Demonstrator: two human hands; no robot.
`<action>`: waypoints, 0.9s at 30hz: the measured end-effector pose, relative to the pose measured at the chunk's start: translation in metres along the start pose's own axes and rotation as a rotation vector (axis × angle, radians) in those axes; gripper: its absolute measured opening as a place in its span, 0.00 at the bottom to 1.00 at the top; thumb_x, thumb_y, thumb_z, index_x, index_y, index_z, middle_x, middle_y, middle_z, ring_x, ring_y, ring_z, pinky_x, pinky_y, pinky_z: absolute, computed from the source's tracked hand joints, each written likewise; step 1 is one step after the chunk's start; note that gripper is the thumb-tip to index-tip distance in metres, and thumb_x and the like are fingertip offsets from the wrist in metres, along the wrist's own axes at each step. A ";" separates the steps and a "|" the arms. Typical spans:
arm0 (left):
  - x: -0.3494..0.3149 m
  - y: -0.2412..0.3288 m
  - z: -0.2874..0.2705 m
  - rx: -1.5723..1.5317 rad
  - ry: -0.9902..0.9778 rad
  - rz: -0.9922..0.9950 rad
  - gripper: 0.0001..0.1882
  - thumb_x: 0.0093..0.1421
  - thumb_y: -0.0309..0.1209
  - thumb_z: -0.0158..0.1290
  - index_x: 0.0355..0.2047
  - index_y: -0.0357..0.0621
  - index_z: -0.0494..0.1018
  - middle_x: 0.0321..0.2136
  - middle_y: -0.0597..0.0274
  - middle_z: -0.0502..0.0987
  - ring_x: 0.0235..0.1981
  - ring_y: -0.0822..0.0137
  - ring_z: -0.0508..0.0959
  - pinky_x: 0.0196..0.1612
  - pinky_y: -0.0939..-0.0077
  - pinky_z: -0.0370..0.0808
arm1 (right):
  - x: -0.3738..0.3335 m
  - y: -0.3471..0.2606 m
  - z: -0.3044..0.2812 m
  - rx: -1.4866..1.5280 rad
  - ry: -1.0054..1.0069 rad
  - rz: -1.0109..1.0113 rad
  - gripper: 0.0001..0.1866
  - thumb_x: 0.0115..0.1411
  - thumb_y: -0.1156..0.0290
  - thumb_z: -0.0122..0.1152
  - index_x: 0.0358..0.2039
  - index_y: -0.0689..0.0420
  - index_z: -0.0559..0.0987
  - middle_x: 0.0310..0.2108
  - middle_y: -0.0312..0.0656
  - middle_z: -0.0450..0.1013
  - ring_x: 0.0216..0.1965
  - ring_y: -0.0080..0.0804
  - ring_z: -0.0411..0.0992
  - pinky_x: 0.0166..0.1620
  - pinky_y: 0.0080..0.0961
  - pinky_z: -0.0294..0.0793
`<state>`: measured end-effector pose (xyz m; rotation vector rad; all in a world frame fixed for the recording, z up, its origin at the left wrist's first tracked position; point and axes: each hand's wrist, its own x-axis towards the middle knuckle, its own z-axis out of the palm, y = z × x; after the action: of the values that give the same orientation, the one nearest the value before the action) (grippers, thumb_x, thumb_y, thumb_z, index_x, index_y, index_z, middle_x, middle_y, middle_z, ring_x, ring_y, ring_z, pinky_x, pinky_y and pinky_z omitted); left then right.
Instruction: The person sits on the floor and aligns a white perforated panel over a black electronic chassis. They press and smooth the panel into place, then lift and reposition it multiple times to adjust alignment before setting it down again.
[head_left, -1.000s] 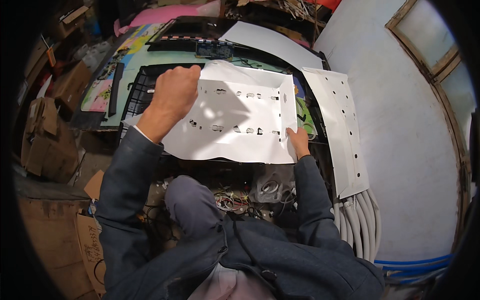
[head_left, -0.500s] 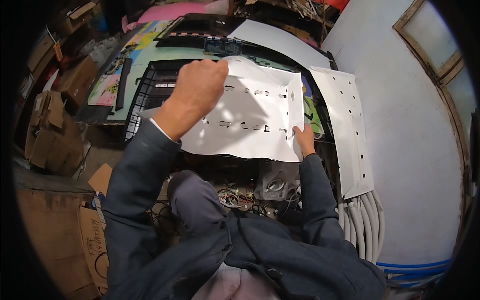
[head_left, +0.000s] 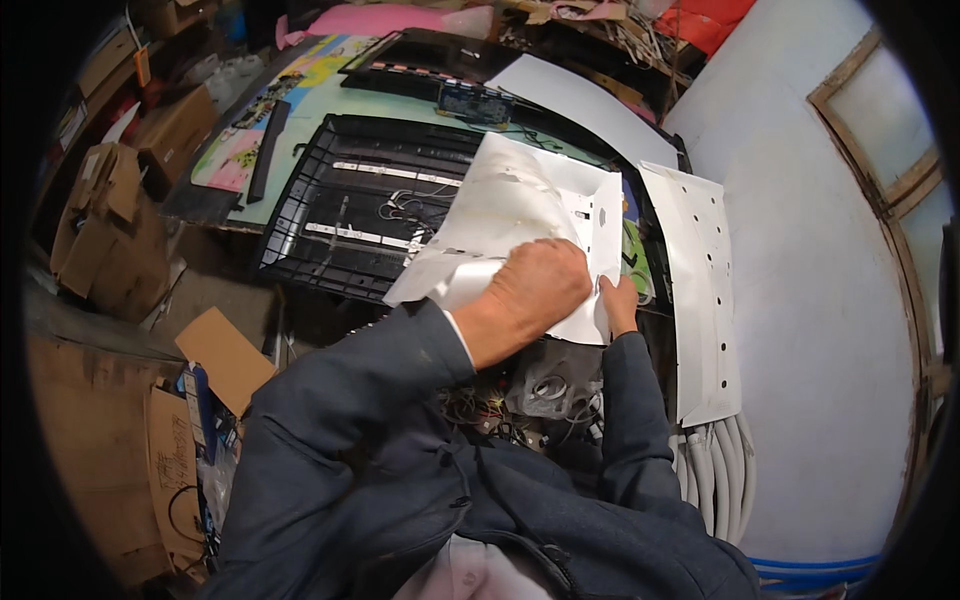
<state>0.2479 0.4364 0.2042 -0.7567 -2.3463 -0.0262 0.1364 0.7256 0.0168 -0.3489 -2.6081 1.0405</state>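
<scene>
Head view: a thin, flexible white sheet with cut slots and holes [head_left: 520, 195] is held by two bare hands over the right part of a shallow, rectangular black tray with ribbed walls [head_left: 325, 287]. The sheet is bent into a raised bulge, its left end lifted and turned over toward the person; the tray's left part is left uncovered.

Left hand [head_left: 543, 285]: fingers curled into a tight fist at the sheet's near side, sheet material gathered there; fingertips hidden beneath. Right hand [head_left: 620, 303]: the sheet's upturned right edge is gripped near its front corner, thumb laid on the inner face, other fingers mostly out of sight behind. The two hands are set near each other, apart.

Inside the tray, two narrow white strips [head_left: 365, 237] are seen running lengthwise, with a loose tangle of thin wires [head_left: 408, 207] between them. The tray is supported on a table with a pale green cover [head_left: 400, 106]. Beyond the tray, a dark blue circuit board [head_left: 475, 102] is placed; to its left, a long black bar [head_left: 268, 150]. To the right, a long white panel with a row of dark holes [head_left: 700, 290] is stood beside the wall, above bundled grey hoses [head_left: 720, 480].
</scene>
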 end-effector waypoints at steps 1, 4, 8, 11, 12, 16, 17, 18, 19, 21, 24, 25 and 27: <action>0.000 0.006 0.002 0.001 -0.011 0.002 0.07 0.51 0.27 0.55 0.26 0.34 0.77 0.19 0.59 0.76 0.21 0.67 0.81 0.19 0.75 0.76 | 0.003 0.007 0.000 0.025 -0.005 -0.005 0.21 0.56 0.61 0.66 0.39 0.69 0.80 0.39 0.62 0.79 0.44 0.60 0.77 0.48 0.45 0.74; -0.004 0.017 0.005 0.020 -0.001 0.018 0.09 0.49 0.28 0.55 0.26 0.32 0.77 0.19 0.60 0.74 0.22 0.69 0.79 0.19 0.76 0.75 | 0.010 0.020 -0.004 0.016 -0.015 0.003 0.22 0.56 0.60 0.66 0.40 0.69 0.81 0.39 0.61 0.80 0.43 0.58 0.78 0.48 0.43 0.75; -0.013 0.027 0.001 0.019 -0.038 0.036 0.13 0.50 0.29 0.55 0.29 0.28 0.78 0.20 0.54 0.76 0.21 0.66 0.78 0.19 0.74 0.74 | 0.009 0.013 -0.004 0.037 -0.055 -0.036 0.22 0.56 0.60 0.66 0.39 0.69 0.81 0.38 0.61 0.80 0.43 0.58 0.79 0.47 0.44 0.74; -0.015 0.031 0.003 0.045 -0.013 0.047 0.15 0.50 0.30 0.55 0.31 0.26 0.78 0.21 0.49 0.78 0.21 0.64 0.79 0.19 0.73 0.73 | 0.008 0.012 -0.006 -0.052 -0.046 -0.029 0.22 0.56 0.60 0.67 0.39 0.69 0.81 0.38 0.61 0.80 0.43 0.59 0.78 0.47 0.44 0.74; -0.015 0.033 0.004 0.053 0.000 0.050 0.16 0.50 0.31 0.55 0.32 0.25 0.79 0.22 0.48 0.79 0.21 0.64 0.79 0.19 0.73 0.72 | 0.008 0.012 -0.005 -0.052 -0.048 -0.029 0.22 0.56 0.60 0.67 0.39 0.69 0.81 0.38 0.61 0.80 0.43 0.59 0.78 0.47 0.44 0.74; -0.013 0.038 0.004 0.014 0.026 0.027 0.17 0.50 0.31 0.55 0.32 0.24 0.79 0.23 0.45 0.79 0.22 0.62 0.80 0.20 0.72 0.73 | 0.015 0.027 -0.002 -0.035 -0.081 -0.005 0.22 0.56 0.60 0.67 0.38 0.69 0.81 0.38 0.61 0.80 0.42 0.59 0.78 0.46 0.44 0.74; -0.012 0.039 0.002 0.024 0.034 0.020 0.17 0.50 0.31 0.55 0.32 0.24 0.79 0.23 0.44 0.79 0.23 0.62 0.80 0.20 0.72 0.73 | 0.017 0.033 0.000 -0.019 -0.075 -0.008 0.22 0.56 0.60 0.67 0.38 0.70 0.81 0.37 0.61 0.80 0.42 0.59 0.78 0.46 0.45 0.74; -0.011 0.040 0.001 0.033 0.043 0.014 0.17 0.50 0.31 0.55 0.32 0.24 0.79 0.24 0.44 0.80 0.23 0.61 0.81 0.20 0.72 0.73 | 0.019 0.039 0.001 -0.003 -0.069 -0.012 0.22 0.56 0.60 0.67 0.38 0.70 0.81 0.37 0.61 0.80 0.41 0.59 0.78 0.46 0.45 0.74; -0.011 0.039 0.000 0.020 0.046 0.015 0.17 0.50 0.31 0.55 0.32 0.24 0.79 0.24 0.43 0.80 0.23 0.61 0.81 0.20 0.71 0.73 | 0.019 0.037 0.006 0.018 -0.069 -0.015 0.22 0.56 0.59 0.67 0.37 0.70 0.82 0.37 0.61 0.80 0.41 0.59 0.78 0.46 0.45 0.74; -0.009 0.040 -0.002 -0.005 0.054 0.021 0.17 0.50 0.31 0.56 0.32 0.24 0.79 0.24 0.42 0.80 0.23 0.60 0.81 0.21 0.70 0.73 | 0.019 0.036 0.009 0.002 -0.050 -0.024 0.22 0.56 0.59 0.67 0.37 0.70 0.82 0.36 0.62 0.80 0.40 0.59 0.78 0.45 0.45 0.75; -0.008 0.043 -0.001 -0.020 0.022 -0.010 0.17 0.49 0.31 0.56 0.33 0.24 0.79 0.25 0.43 0.80 0.24 0.60 0.81 0.21 0.70 0.73 | 0.014 0.029 0.001 -0.031 -0.017 -0.037 0.22 0.56 0.58 0.66 0.35 0.70 0.82 0.34 0.62 0.80 0.38 0.59 0.79 0.43 0.45 0.75; -0.007 0.044 -0.001 -0.026 0.006 -0.005 0.17 0.50 0.31 0.56 0.33 0.25 0.79 0.25 0.42 0.80 0.24 0.60 0.81 0.21 0.69 0.73 | 0.012 0.022 0.002 -0.035 -0.011 -0.045 0.23 0.56 0.58 0.66 0.35 0.71 0.82 0.34 0.62 0.79 0.38 0.59 0.79 0.43 0.45 0.75; -0.004 0.049 0.001 -0.039 -0.024 0.007 0.17 0.50 0.31 0.56 0.33 0.25 0.80 0.25 0.42 0.80 0.23 0.59 0.81 0.21 0.68 0.73 | 0.002 0.012 -0.005 -0.054 0.012 -0.049 0.22 0.56 0.59 0.66 0.34 0.70 0.82 0.33 0.62 0.80 0.37 0.58 0.79 0.42 0.45 0.75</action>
<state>0.2753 0.4751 0.1925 -0.7888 -2.3721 -0.0602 0.1381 0.7383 0.0122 -0.3010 -2.6236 0.9509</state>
